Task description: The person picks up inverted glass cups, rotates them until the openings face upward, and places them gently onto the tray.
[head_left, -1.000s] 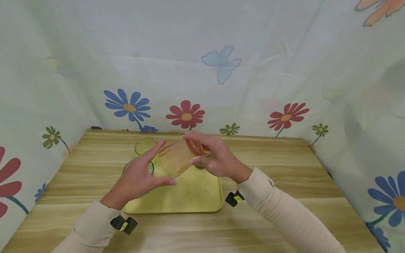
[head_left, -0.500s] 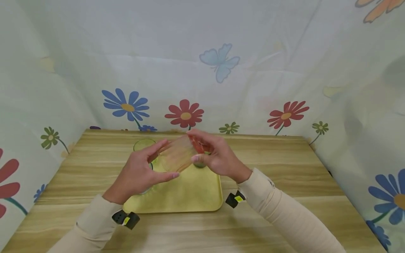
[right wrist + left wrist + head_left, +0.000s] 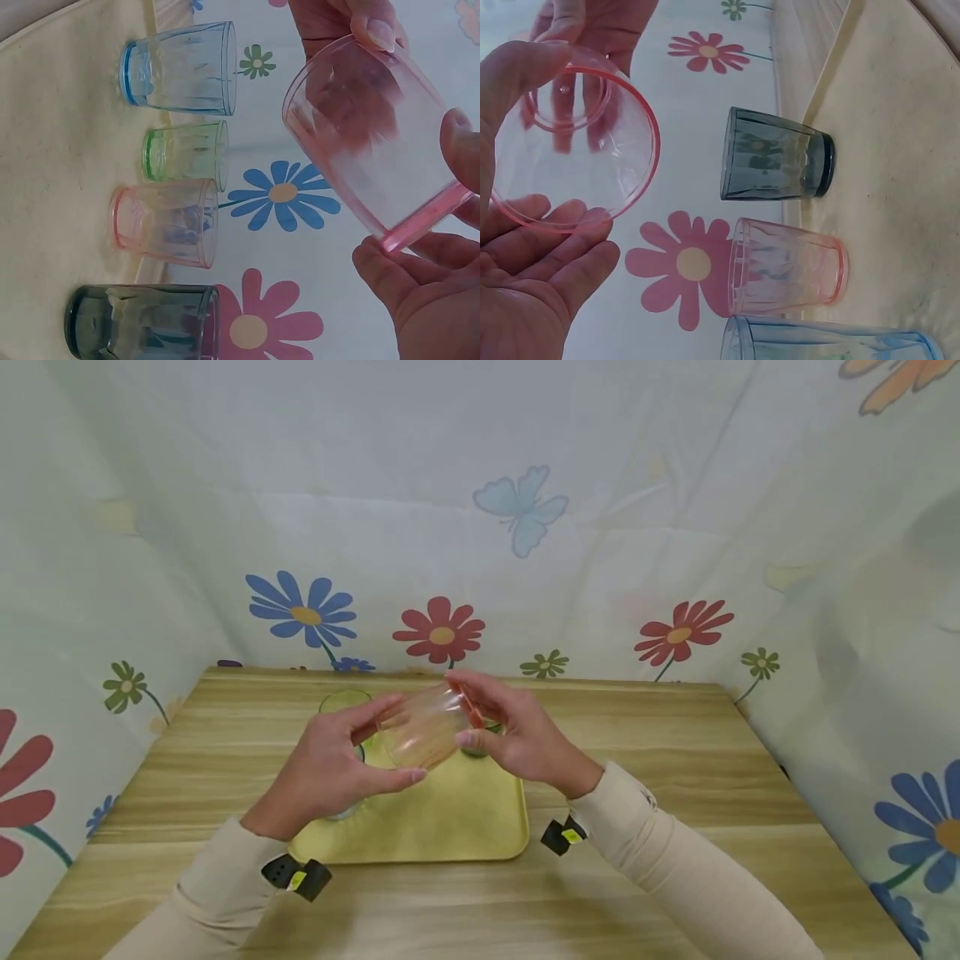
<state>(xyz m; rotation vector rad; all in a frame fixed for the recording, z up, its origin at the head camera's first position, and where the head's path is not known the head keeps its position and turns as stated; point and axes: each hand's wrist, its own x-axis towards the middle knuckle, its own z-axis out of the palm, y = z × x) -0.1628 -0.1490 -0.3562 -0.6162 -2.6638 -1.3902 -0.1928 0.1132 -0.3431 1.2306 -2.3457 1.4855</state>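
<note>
A clear pink cup lies tilted on its side in the air above the yellow tray, held between both hands. My left hand grips it at its mouth, thumb on one side and fingers on the other. In the left wrist view the cup's pink rim faces the camera, and nothing shows inside. My right hand holds the base end. In the right wrist view its thumb and fingers sit around the thick pink bottom.
On the yellow tray stand a dark grey cup, a second pink cup, a blue cup and a green cup. In the head view the hands and held cup partly cover them. A flower-printed curtain rises behind the table.
My left hand has moved slightly right and up, closing its fingers onto the cup's mouth. The cup has turned a little, and my right hand keeps its hold on the base.
</note>
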